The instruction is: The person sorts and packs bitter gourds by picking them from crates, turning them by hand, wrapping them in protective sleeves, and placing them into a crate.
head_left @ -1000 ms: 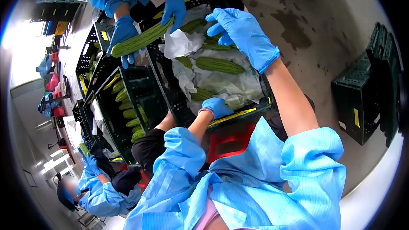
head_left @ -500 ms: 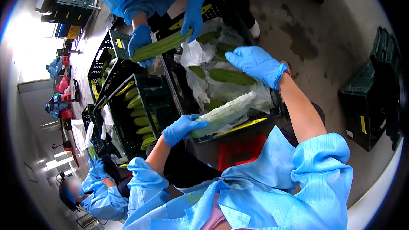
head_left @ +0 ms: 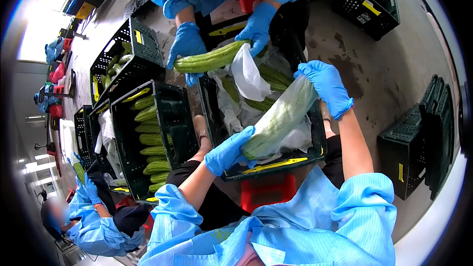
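A pale green bitter gourd [head_left: 268, 135] lies slantwise inside a thin clear plastic sleeve [head_left: 298, 93], over the crate before me. My left hand [head_left: 229, 150], in a blue glove, is closed around the gourd's lower end. At the upper end my right hand [head_left: 325, 86], gloved too, pinches the sleeve's top. Below them, the dark green crate [head_left: 266, 166] contains several more gourds and crumpled plastic. Across from me, a co-worker's gloved hands [head_left: 187, 49] hold another gourd [head_left: 209, 60] at both ends, with a white plastic sleeve [head_left: 249, 75] hanging at its right end.
To the left, a crate [head_left: 180, 118] holds stacked gourds, with another gourd crate [head_left: 143, 44] behind it. A red stool [head_left: 268, 192] stands at the near side. Crates [head_left: 401, 152] stand at the right. Another person [head_left: 98, 231] sits at the lower left.
My right hand has come down onto the sleeve's upper end, and the sleeved gourd is tilted more steeply. The co-worker's gourd has moved right, with a white sleeve now at its end.
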Demonstrator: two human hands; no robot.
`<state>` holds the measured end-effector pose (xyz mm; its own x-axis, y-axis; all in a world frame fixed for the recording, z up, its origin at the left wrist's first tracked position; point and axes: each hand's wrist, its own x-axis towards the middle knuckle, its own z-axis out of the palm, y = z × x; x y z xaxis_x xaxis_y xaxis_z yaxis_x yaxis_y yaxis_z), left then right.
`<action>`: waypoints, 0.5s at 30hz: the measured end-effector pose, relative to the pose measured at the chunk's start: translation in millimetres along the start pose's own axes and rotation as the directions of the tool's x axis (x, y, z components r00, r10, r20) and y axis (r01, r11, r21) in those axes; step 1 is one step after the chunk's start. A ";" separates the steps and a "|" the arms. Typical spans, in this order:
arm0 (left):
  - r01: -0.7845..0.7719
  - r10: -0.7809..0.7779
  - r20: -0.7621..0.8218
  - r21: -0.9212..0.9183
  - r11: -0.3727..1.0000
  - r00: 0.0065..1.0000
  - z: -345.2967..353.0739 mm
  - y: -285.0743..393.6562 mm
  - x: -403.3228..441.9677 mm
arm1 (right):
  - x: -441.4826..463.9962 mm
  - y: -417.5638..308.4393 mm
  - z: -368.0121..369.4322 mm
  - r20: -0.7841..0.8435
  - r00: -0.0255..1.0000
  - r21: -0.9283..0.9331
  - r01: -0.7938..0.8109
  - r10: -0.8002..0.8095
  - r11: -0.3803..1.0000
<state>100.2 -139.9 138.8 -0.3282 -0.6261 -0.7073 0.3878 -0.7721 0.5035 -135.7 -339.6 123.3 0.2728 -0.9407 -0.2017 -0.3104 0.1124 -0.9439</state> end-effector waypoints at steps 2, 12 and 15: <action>-0.091 0.090 0.019 0.125 0.988 0.996 4.5 5.5 -4.6 | 2.1 5.5 -1.0 -0.049 0.997 -0.059 0.056 -0.059 0.997; -0.113 0.101 0.068 0.204 0.972 0.993 -11.1 -0.6 -12.7 | -0.5 1.4 8.8 -0.133 0.980 -0.165 0.127 -0.150 0.978; -0.117 0.116 0.014 0.157 0.981 0.993 -12.2 -2.1 -13.4 | -5.3 -23.7 6.5 -0.118 0.992 -0.069 0.031 -0.039 0.997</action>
<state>114.3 -128.6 141.3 -0.2928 -0.7132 -0.6369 0.2839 -0.7009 0.6543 -123.8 -335.2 145.0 0.1750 -0.9756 -0.1324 -0.3638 0.0609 -0.9295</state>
